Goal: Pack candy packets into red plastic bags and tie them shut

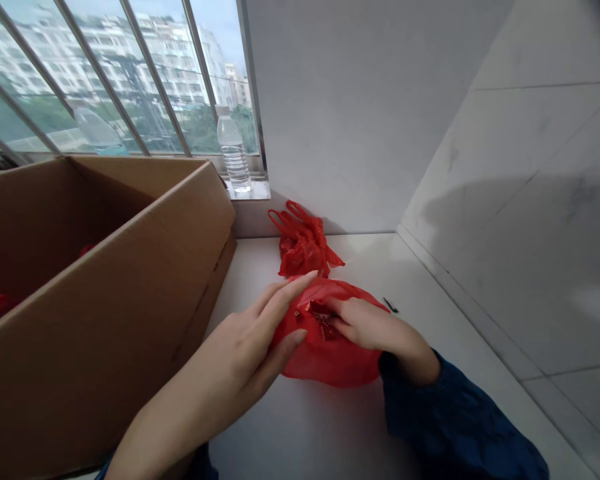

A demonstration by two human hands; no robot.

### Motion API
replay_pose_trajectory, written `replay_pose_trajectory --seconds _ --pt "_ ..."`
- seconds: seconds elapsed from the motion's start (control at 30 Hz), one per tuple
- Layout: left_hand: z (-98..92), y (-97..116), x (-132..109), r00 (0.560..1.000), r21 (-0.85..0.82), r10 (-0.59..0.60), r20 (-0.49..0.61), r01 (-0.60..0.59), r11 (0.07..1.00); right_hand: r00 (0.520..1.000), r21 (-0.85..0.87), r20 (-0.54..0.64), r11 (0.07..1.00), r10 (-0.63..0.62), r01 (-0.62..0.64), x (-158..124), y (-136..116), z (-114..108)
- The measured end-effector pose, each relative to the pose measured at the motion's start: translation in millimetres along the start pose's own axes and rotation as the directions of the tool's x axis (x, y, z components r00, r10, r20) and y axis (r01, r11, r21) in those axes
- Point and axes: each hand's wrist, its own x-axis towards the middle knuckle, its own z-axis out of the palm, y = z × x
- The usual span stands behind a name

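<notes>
From the head view, my left hand (250,340) lies with its fingers stretched out flat against the near-left side of the red bag (325,360). My right hand (367,327) is curled, pinching the bunched plastic at the bag's top. The bag sits mid-bench on the white bench (305,433). A second red bag (303,243), knotted, rests just behind it toward the back edge. An open cardboard box (105,300) fills the left side. A water bottle (234,153) stands on the sill of the barred window (130,80). Pale tiled wall (530,200) bounds the right edge.
</notes>
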Motion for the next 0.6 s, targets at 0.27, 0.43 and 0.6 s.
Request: replay_pose_trajectory --seconds 0.27,0.43,0.6 --pt "8.3 -13 7 0.994 0.171 -0.108 -0.004 0.108 0.979 0.89 0.696 0.402 0.704 -0.217 -0.143 2 15 -23" --pt "11.1 -16 10 0.989 0.217 -0.139 0.046 0.126 0.968 0.859 0.721 0.43 0.679 -0.278 -0.14 4 12 -23" --pt "13.9 -18 14 0.988 0.19 -0.11 0.109 0.088 0.978 0.903 0.801 0.334 0.587 -0.271 -0.12 4 6 -18"
